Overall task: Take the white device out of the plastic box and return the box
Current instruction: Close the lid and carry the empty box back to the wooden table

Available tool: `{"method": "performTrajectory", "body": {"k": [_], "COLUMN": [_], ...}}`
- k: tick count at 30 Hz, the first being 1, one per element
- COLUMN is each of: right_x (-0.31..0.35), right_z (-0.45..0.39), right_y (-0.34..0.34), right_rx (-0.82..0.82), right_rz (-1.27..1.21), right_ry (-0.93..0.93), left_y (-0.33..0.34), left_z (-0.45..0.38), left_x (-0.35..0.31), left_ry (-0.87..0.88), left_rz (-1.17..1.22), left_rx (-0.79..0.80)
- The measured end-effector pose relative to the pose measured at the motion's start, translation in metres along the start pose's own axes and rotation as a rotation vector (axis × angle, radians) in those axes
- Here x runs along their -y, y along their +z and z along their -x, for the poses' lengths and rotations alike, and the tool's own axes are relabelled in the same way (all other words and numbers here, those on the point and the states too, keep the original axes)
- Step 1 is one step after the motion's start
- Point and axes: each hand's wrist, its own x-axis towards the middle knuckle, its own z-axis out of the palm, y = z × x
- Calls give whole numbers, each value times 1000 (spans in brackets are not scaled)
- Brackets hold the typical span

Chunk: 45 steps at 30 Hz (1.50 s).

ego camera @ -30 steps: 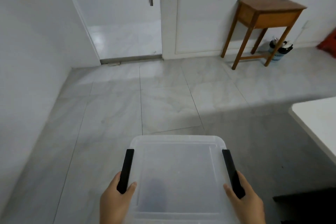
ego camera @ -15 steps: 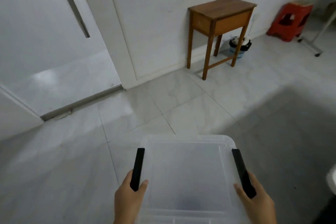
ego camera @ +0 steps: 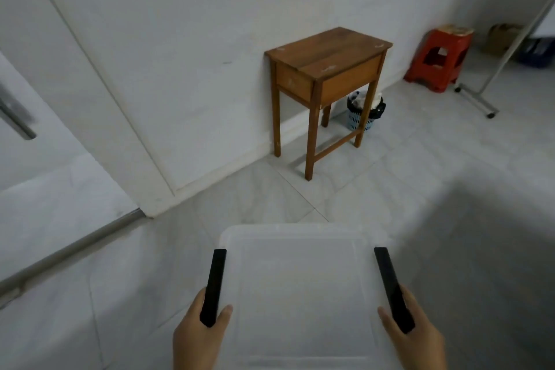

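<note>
I carry a translucent plastic box (ego camera: 303, 294) with its lid on, held level in front of me at the bottom of the view. My left hand (ego camera: 199, 339) grips the black clip handle on its left side. My right hand (ego camera: 413, 336) grips the black clip handle on its right side. Through the cloudy lid I cannot make out the white device.
A small wooden side table (ego camera: 327, 69) stands against the white wall ahead, with a blue waste basket (ego camera: 365, 112) under it. A red plastic stool (ego camera: 438, 57) and a wheeled metal stand (ego camera: 477, 99) are at the right. A glass door (ego camera: 36, 129) is at the left.
My view has swung to the right and closer to the wooden table; the door has slid off to the left. Both hands keep the same hold on the box.
</note>
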Motion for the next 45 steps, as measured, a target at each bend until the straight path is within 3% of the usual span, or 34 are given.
{"method": "performTrajectory", "body": {"k": [8, 16, 20, 26, 31, 41, 45], "right_x": [92, 173, 188, 229, 281, 420, 487], "right_z": [-190, -365, -463, -623, -738, -942, -1016], "right_y": [30, 3, -18, -82, -132, -148, -122], "right_rx": [-105, -285, -326, -320, -316, -340, -234], "right_rz": [-24, -94, -130, -122, -59, -46, -4], "right_ry": [83, 174, 209, 195, 131, -70, -143], "left_y": [101, 225, 307, 433, 501, 582, 584], "left_z": [-181, -314, -362, -412, -452, -585, -646], "left_x": [-129, -299, -363, -476, -572, -722, -761], "left_ry": [55, 233, 224, 149, 201, 260, 195], "left_rz": [-23, -118, -159, -173, -121, 62, 130], "left_rx": [104, 284, 335, 313, 336, 230, 130]}}
